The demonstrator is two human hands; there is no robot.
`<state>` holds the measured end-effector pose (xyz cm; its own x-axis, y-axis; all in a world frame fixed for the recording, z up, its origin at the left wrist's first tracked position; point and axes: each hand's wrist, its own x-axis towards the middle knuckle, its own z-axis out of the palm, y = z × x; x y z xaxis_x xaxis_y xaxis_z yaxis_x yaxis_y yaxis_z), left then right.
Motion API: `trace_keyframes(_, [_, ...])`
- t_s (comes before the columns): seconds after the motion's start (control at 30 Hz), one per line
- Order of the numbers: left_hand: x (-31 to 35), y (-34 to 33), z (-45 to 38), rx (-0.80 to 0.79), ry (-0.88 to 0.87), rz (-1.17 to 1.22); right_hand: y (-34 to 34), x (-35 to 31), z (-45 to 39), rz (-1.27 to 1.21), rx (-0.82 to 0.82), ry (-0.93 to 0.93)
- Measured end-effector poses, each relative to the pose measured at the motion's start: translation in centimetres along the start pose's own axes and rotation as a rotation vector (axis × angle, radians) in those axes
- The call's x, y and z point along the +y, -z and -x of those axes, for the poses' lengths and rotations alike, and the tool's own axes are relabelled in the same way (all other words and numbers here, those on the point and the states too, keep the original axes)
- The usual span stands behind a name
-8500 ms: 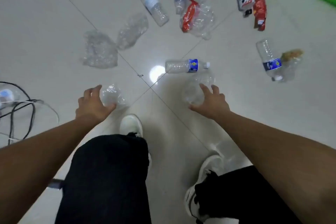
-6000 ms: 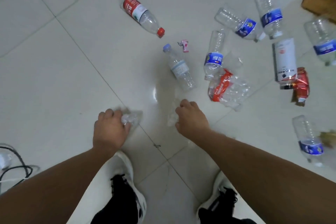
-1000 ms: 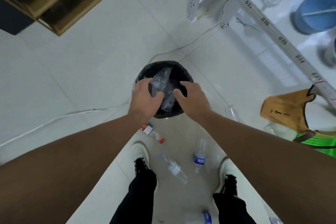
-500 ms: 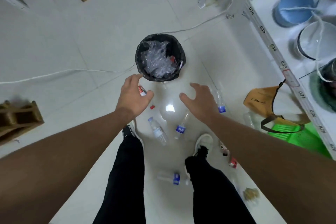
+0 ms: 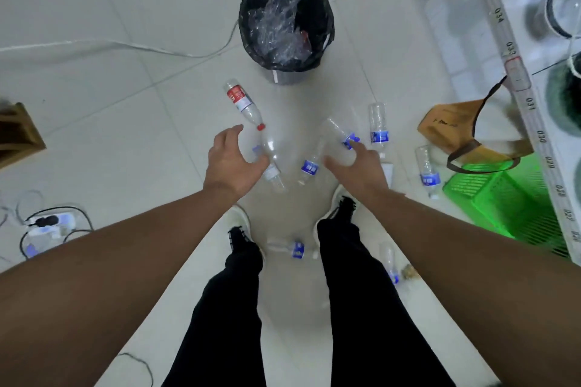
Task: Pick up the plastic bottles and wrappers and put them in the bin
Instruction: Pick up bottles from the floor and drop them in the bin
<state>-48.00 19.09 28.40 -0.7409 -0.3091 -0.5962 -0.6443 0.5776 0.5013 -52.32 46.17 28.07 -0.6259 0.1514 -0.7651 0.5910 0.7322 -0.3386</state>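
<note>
A black-lined bin point(image 5: 323, 25) stands on the tiled floor ahead, with crumpled clear plastic point(image 5: 278, 30) inside. Several plastic bottles lie between it and my feet: a red-labelled bottle point(image 5: 243, 104), a clear bottle point(image 5: 272, 163) under my left hand, blue-labelled bottles point(image 5: 309, 166) point(image 5: 379, 129) point(image 5: 427, 170), and one point(image 5: 292, 250) between my shoes. My left hand point(image 5: 231, 160) and my right hand point(image 5: 358, 166) hover open over the bottles, fingers spread, holding nothing.
A green basket point(image 5: 503, 198) and an orange bag point(image 5: 452, 132) sit at the right by a white shelf edge point(image 5: 528, 110). A white cable point(image 5: 125, 47) runs across the floor left of the bin. A power strip with cords point(image 5: 47, 226) lies at left, a wooden stand point(image 5: 15, 135) beyond it.
Both hands let go of the crumpled plastic into the bin, drew back and came down over the bottles on the floor. The view tilted down toward my feet.
</note>
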Motion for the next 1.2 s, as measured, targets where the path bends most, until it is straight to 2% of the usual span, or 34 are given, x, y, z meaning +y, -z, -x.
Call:
trace_keyframes(0.13, [-3.8, -1.1, 0.6, -0.02, 0.039, 0.012, -4.4, 1.3, 0.5, -0.014, -0.018, -0.09])
trace_keyframes(0.27, [-7.5, -5.3, -1.4, -0.015, 0.106, -0.005, -8.2, 3.5, -2.8, -0.019, -0.047, -0.106])
trace_keyframes(0.5, [-14.8, -19.1, -10.6, -0.062, 0.157, -0.01, -16.0, 9.7, -17.4, 0.025, -0.031, -0.073])
trace_keyframes(0.73, [-20.5, -32.0, -17.5, 0.031, 0.247, 0.093, -23.7, 14.4, -29.1, 0.067, 0.038, -0.021])
trace_keyframes(0.83, [-22.0, -34.9, -19.0, 0.103, 0.185, 0.103, -26.6, 15.4, -31.0, 0.066, 0.139, 0.073])
trace_keyframes(0.9, [-22.5, -35.4, -19.7, 0.146, 0.136, 0.104, -27.6, 15.5, -31.3, 0.075, 0.183, 0.133])
trace_keyframes(1.0, [-22.3, -33.8, -19.8, 0.159, 0.107, 0.081, -27.1, 15.1, -30.5, 0.069, 0.164, 0.172])
trace_keyframes(1.2, [-16.3, -23.8, -16.6, 0.182, 0.05, 0.066, -20.2, 11.1, -24.0, 0.056, 0.121, 0.167])
